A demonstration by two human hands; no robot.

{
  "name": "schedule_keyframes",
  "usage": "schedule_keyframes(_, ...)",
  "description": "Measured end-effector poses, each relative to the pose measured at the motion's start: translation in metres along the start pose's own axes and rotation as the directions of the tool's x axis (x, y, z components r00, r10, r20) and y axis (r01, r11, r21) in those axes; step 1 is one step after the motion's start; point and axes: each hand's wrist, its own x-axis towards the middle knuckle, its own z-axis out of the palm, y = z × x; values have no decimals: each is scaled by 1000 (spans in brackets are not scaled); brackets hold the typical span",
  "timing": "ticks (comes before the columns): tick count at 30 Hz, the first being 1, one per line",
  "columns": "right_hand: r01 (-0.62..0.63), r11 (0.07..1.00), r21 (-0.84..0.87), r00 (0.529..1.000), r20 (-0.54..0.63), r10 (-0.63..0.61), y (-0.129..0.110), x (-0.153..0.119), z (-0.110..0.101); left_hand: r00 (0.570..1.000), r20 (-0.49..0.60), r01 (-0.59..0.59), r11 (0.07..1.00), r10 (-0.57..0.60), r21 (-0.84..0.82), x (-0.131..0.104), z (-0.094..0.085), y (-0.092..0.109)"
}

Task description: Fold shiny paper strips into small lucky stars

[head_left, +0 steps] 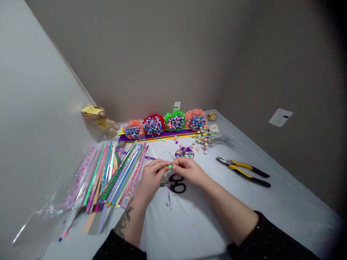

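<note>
A small green folded paper star (170,167) is pinched between the fingertips of my left hand (153,177) and my right hand (189,170), above the white table. Just below them lie scissors (178,184) with black handles, their blades partly hidden by my left hand. A curled purple strip (168,198) rests near the scissors. Behind my hands stands a round container of small paper stars (184,152), mostly purple, white and green.
Packs of coloured paper strips (116,177) spread at left. Yellow-handled pliers (244,171) lie at right. Along the back wall sit several star bouquets (153,125), with loose stars on wires (204,138) beside them and a tan clog (101,121) at back left.
</note>
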Motion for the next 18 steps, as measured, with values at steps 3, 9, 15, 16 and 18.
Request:
schedule_keyframes(3, -1, 1000, -19, 1000, 6, 1, -1, -1, -2, 1000, 22, -6, 1000, 6, -14, 0, -1, 2)
schedule_keyframes(9, 20, 997, -75, 1000, 7, -19, -5, -3, -2, 998, 36, 57, 998, -55, -41, 0, -2, 9)
schedule_keyframes(15, 92, 966, -242, 995, -26, -101, -4, -3, -1, 946, 95, 319, 944, -311, -86, 1, 1, 11)
schedule_keyframes(16, 101, 959, -266, 994, -23, -111, -4, -3, -1, 937, 108, 342, 935, -332, -92, 1, 2, 11)
schedule_keyframes(18, 110, 946, -304, 993, -15, -120, -3, -2, 0, 929, 128, 360, 927, -346, -104, 0, 2, 10)
